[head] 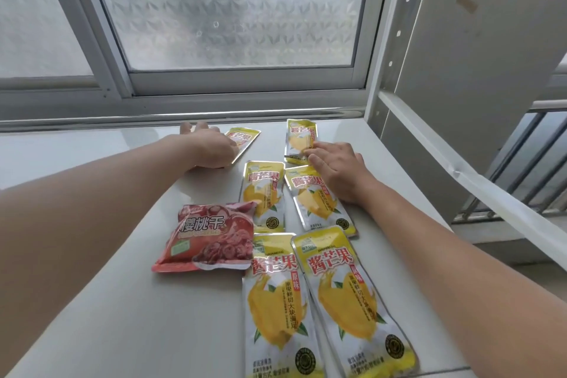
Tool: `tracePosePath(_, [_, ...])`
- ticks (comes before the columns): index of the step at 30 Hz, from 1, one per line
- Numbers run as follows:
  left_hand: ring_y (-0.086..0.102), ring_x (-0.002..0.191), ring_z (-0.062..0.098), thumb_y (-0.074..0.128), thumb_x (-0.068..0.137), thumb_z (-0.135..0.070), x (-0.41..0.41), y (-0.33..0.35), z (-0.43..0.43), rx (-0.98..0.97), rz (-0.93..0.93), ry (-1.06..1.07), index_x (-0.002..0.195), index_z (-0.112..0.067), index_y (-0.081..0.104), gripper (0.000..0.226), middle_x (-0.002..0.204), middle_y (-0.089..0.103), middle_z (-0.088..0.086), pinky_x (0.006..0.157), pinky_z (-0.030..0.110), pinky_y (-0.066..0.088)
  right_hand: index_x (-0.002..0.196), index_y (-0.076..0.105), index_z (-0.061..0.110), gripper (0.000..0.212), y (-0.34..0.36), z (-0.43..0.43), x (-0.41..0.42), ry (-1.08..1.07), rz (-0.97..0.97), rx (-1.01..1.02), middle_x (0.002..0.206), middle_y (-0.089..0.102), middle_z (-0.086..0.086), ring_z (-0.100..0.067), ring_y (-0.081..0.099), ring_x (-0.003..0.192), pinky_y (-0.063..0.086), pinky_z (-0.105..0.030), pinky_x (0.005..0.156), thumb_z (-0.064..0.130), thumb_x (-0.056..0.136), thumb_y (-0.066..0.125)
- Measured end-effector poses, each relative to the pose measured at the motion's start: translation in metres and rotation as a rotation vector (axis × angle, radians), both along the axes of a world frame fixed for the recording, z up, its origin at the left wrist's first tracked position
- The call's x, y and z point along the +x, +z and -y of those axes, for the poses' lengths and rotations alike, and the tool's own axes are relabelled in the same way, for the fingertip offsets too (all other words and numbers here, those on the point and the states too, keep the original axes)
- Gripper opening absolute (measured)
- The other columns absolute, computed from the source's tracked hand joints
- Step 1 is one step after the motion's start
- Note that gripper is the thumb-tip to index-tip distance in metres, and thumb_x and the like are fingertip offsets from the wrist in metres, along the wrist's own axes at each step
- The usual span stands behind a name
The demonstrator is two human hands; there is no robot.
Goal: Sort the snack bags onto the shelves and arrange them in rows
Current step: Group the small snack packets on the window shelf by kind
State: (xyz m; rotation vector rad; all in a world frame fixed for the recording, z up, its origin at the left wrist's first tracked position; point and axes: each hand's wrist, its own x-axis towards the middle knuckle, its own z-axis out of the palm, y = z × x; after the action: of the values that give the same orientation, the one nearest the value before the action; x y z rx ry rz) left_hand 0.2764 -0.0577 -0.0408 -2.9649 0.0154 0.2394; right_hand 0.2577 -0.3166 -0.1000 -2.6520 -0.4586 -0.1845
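White shelf under frosted window: beyond the red cherry bag, the left hand covers a tilted mango bag, and I cannot tell its grip. The right hand presses an upright mango bag farther right, fingers straight and together. They are likely squaring the back row; next, straighten the tilted one.

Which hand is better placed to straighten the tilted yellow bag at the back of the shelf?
Left. The left hand touches the tilted yellow bag; the right hand presses the rear right bag.
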Motion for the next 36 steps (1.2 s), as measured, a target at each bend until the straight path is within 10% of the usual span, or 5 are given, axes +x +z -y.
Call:
tracePosePath(5, [0.036, 0.134, 0.027, 0.035, 0.099, -0.030, -0.003, -0.011, 0.002, -0.215, 0.323, -0.115, 0.136, -0.027, 0.051, 0.040, 0.143, 0.047, 0.005, 0.107, 0.041, 0.019, 0.134, 0.052, 0.032, 0.047, -0.002, -0.001, -0.001, -0.072, 0.061, 0.013, 0.151, 0.038, 0.008, -0.019, 0.021, 0.137, 0.015, -0.042, 0.107, 0.045, 0.101, 0.021])
tracePosePath(24, [0.033, 0.134, 0.029, 0.043, 0.092, -0.022, -0.023, -0.017, -0.010, -0.004, 0.291, -0.073, 0.143, -0.016, 0.039, 0.051, 0.146, 0.043, 0.007, 0.106, 0.046, 0.022, 0.139, 0.047, 0.032, 0.046, -0.002, -0.002, 0.001, -0.038, 0.049, -0.010, 0.152, 0.036, 0.005, -0.022, 0.024, 0.136, 0.020, -0.042, 0.105, 0.044, 0.102, 0.022])
tracePosePath(36, [0.027, 0.140, 0.029, 0.016, 0.096, -0.064, -0.036, -0.040, 0.043, -0.307, 0.196, -0.155, 0.149, -0.028, 0.035, 0.066, 0.154, 0.032, 0.006, 0.112, 0.049, 0.021, 0.137, 0.049, 0.032, 0.044, -0.001, -0.001, -0.001, 0.014, 0.046, -0.001, 0.151, 0.037, 0.007, -0.019, 0.023, 0.135, 0.017, -0.040, 0.104, 0.044, 0.102, 0.024])
